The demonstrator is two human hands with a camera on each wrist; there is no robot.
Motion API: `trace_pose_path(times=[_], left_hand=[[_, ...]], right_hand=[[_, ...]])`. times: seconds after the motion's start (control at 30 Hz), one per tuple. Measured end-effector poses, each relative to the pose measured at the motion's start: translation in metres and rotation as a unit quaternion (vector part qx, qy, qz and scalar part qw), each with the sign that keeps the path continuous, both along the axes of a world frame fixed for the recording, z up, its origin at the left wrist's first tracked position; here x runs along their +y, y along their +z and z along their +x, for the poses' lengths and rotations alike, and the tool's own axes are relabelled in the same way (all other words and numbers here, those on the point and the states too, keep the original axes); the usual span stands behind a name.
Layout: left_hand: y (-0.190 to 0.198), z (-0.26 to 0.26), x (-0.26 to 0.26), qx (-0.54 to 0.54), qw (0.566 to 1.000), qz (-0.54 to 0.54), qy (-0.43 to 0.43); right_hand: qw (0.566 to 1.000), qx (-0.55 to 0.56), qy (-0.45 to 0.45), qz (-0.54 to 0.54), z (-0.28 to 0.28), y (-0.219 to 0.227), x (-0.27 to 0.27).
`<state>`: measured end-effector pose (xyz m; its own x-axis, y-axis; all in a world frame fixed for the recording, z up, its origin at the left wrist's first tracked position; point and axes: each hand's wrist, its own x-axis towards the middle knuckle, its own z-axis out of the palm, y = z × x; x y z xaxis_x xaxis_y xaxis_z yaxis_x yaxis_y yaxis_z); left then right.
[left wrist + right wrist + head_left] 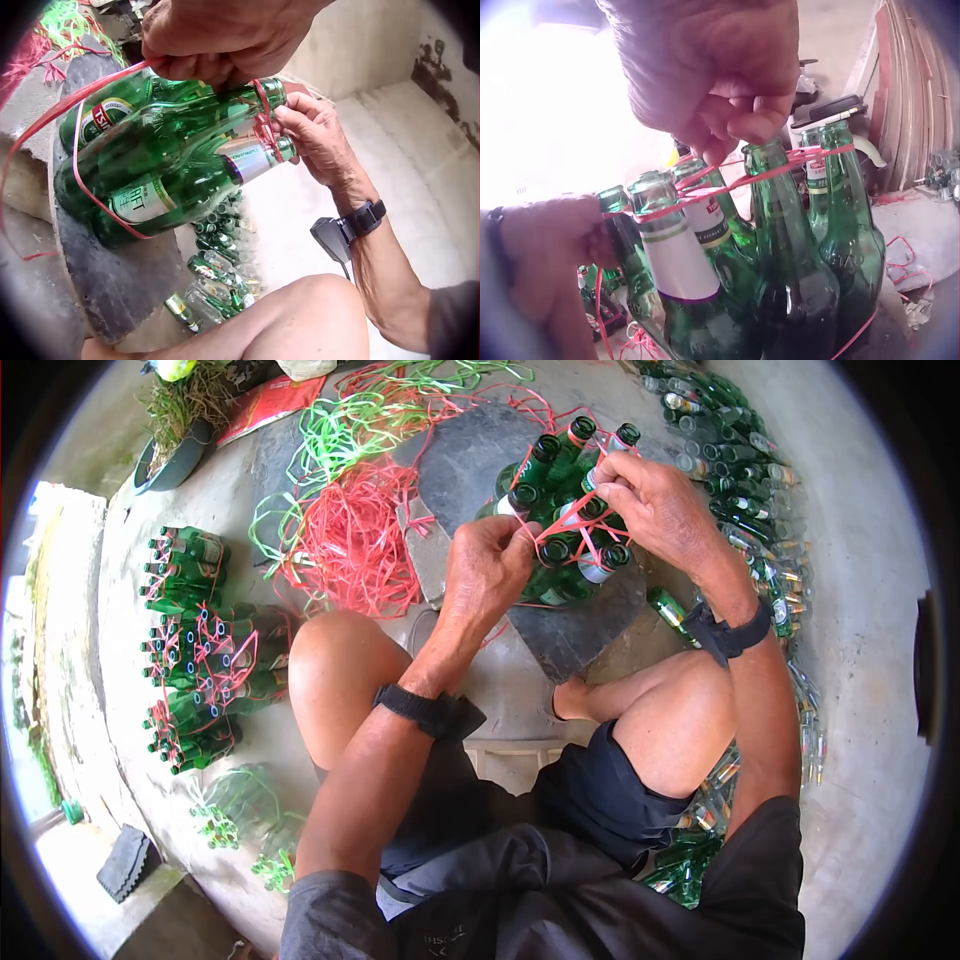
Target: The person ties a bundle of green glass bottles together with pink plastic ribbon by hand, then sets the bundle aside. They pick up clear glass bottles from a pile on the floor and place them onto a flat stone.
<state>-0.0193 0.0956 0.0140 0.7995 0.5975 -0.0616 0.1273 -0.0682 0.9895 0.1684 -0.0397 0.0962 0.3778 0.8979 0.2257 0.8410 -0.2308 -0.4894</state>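
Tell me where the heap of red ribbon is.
In the head view, the heap of red ribbon lies left of the dark slab, below the green ribbon.

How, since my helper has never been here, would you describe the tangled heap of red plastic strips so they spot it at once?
Find the dark grey, flat slab under the bundle of green glass bottles. Left of it, on the floor, lies a loose heap of flat red plastic strips. Its red sets it apart from the bright green strips tangled just beyond it.
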Motion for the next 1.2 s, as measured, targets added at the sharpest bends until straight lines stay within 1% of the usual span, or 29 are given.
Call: trace_pose_path(times=[0.13,0.2,0.23,0.3,0.33,0.4,0.5,0.57,0.63,0.7,0.83,0.87,0.9,0.93,1.0,1.03,1.1,1.17,1.2], left_hand=[[0.003,-0.001,-0.001,0.012,1.0,-0.009,0.01],[0.002,-0.002,-0.001,0.02,1.0,-0.005,0.013],[0.001,-0.002,-0.001,0.016,1.0,-0.003,0.025],[0.002,-0.003,0.0,0.012,0.999,-0.001,0.038],[0.004,-0.005,0.002,0.031,0.999,0.001,0.038],[0.005,-0.008,0.006,0.049,0.998,0.003,0.038],[0.005,-0.014,0.011,0.062,0.997,0.013,0.049],[0.004,-0.017,0.014,0.075,0.994,0.044,0.06],[0.011,-0.02,0.015,0.083,0.994,0.034,0.059],[0.012,-0.022,0.017,0.092,0.994,0.023,0.057],[0.008,-0.027,0.022,0.079,0.994,0.018,0.069],[0.009,-0.029,0.023,0.075,0.994,0.015,0.076],[0.009,-0.03,0.024,0.075,0.994,0.017,0.076],[0.009,-0.031,0.025,0.079,0.994,0.028,0.074],[0.009,-0.031,0.027,0.081,0.993,0.043,0.069],[0.01,-0.032,0.028,0.079,0.994,0.035,0.062],[0.014,-0.035,0.029,0.078,0.995,0.03,0.053],[0.021,-0.036,0.03,0.099,0.994,0.02,0.046],[0.021,-0.037,0.031,0.097,0.994,0.024,0.04]], right_hand=[[1.0,-0.003,-0.01,-0.025,0.004,-0.001,0.007],[0.998,-0.034,0.01,-0.049,0.011,-0.006,0.01],[0.998,-0.033,0.01,-0.049,0.016,-0.008,0.012],[0.997,-0.026,0.041,-0.062,0.021,-0.01,0.016],[0.997,-0.025,0.041,-0.062,0.021,-0.009,0.016],[0.996,-0.015,0.026,-0.084,0.019,-0.005,0.018],[0.995,-0.015,0.034,-0.096,0.021,-0.005,0.019],[0.994,-0.009,0.03,-0.101,0.022,-0.006,0.018],[0.994,-0.004,0.025,-0.108,0.019,-0.004,0.019],[0.991,0.021,-0.007,-0.134,0.015,0.0,0.02],[0.993,0.028,-0.016,-0.115,0.015,-0.002,0.014],[0.996,0.005,-0.001,-0.092,0.012,0.0,0.009],[0.997,-0.018,0.014,-0.068,0.008,0.001,0.004],[0.998,-0.018,0.014,-0.066,0.0,0.004,0.0],[0.993,-0.087,-0.039,-0.064,-0.021,0.013,-0.009],[0.993,-0.088,-0.041,-0.061,-0.033,0.017,-0.013],[0.991,-0.121,-0.058,0.011,-0.059,0.022,-0.019],[0.995,-0.092,-0.006,-0.03,-0.085,0.029,-0.02],[0.998,-0.05,-0.001,-0.045,-0.099,0.03,-0.018]])
